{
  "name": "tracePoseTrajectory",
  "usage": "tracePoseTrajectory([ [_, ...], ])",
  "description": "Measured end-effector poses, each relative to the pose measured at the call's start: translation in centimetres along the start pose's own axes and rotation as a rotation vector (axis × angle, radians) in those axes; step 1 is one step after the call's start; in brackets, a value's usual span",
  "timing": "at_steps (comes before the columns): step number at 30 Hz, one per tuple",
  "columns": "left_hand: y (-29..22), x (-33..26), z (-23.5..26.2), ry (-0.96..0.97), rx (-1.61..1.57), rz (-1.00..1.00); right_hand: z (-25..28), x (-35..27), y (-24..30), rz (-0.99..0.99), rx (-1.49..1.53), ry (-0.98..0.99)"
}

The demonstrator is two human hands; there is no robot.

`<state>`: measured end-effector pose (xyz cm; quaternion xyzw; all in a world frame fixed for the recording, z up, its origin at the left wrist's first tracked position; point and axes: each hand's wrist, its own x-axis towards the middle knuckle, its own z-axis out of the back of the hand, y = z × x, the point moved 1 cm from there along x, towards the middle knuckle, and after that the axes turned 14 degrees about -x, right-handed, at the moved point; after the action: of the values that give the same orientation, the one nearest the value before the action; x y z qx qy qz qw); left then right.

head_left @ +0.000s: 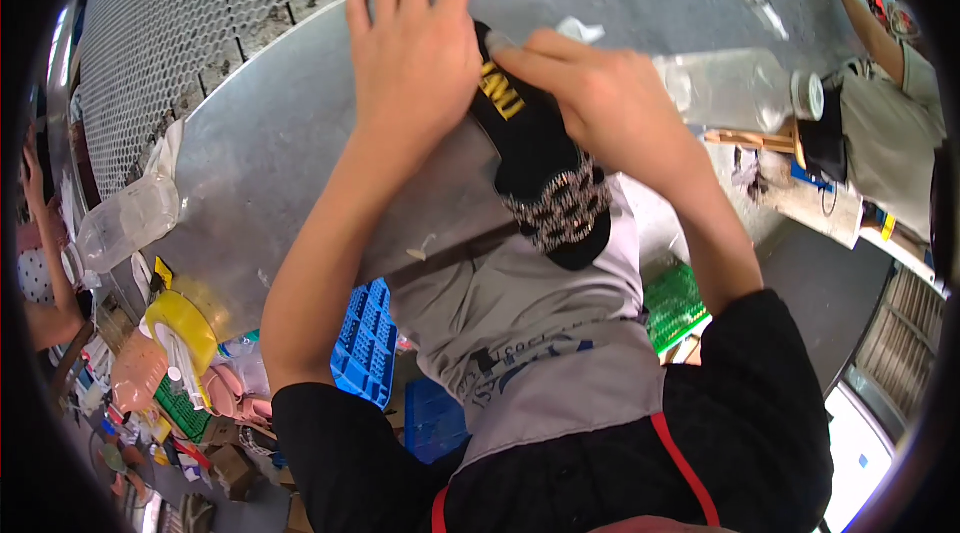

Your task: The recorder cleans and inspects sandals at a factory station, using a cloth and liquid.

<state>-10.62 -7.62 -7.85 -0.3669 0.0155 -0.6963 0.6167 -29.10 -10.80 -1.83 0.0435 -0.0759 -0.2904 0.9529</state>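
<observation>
A black slipper with yellow lettering on its insole and a glittery patterned strap lies slanted over the near edge of the grey metal table. Its toe end points toward my lap. My left hand rests by the heel end, palm down with the fingers stretched apart; its inner side meets the slipper's left edge, and its thumb is hidden. From the right, my right hand grips the slipper, thumb laid on the insole near the heel and the other fingers curled, partly out of sight.
Clear plastic bottles lie on the table at right and left. A white scrap sits beyond my right hand. Yellow tape is at lower left, a blue crate below the table. Other people work at both sides.
</observation>
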Motion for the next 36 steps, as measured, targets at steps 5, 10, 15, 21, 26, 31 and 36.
tracePoseTrajectory([
  [5,0.2,0.2,-0.2,-0.034,0.015,-0.01,0.3,-0.9,-0.3,-0.029,0.012,0.097],
  [10,0.4,0.1,0.1,-0.011,0.008,-0.03,-0.1,-0.9,-0.8,0.016,0.094,0.04],
  [15,1.1,0.2,0.1,-0.032,0.038,-0.058,-0.1,-0.9,-0.6,-0.029,0.089,0.058],
  [21,-0.2,0.7,0.9,0.0,-0.074,-0.008,-0.7,-1.0,-1.0,-0.017,0.134,0.035],
  [26,-0.2,0.6,1.2,0.005,-0.098,0.028,-0.7,-1.2,-0.9,-0.009,0.121,0.041],
  [31,0.0,0.5,1.2,-0.042,-0.087,-0.032,-0.8,-0.4,-1.2,0.02,0.117,0.027],
  [36,0.8,0.2,-0.1,-0.03,0.027,-0.058,-0.6,-0.7,-1.2,-0.033,0.141,0.057],
])
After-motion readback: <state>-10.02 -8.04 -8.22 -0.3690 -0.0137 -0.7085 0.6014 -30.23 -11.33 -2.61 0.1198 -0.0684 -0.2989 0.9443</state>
